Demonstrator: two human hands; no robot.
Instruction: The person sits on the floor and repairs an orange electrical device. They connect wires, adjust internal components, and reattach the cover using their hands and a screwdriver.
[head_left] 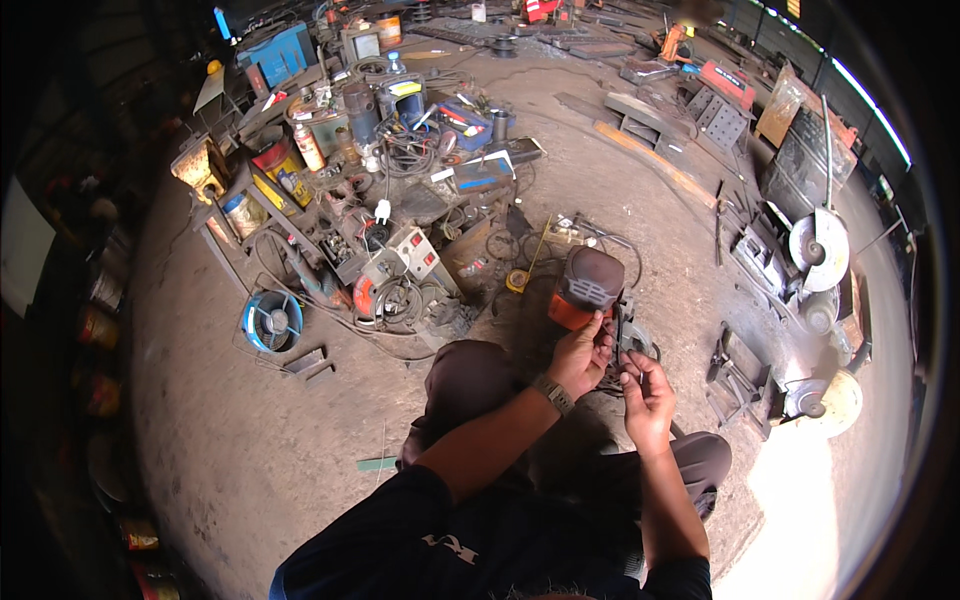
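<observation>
In front of my knees stands a power tool (592, 278) with a dark, rounded, vented housing and an orange lower part. My left hand (582, 360), a watch on its wrist, is at the tool's near right edge with its fingers curled closed. Just right of it my right hand (648, 398) is closed in a pinch, fingertips close to a narrow black part (617, 332) beside the tool. What either hand grips is too small and too covered to make out. Behind the fingers, a round grey metal piece (640, 345) shows partly.
A yellow tape measure (517, 280) lies left of the tool. Further left are a socket box (415, 252), coiled cables and a blue round fan (272, 322). A cluttered bench (300, 215) stands beyond. Cut-off machines with large discs (818, 248) line the right side, near steel pieces (738, 380).
</observation>
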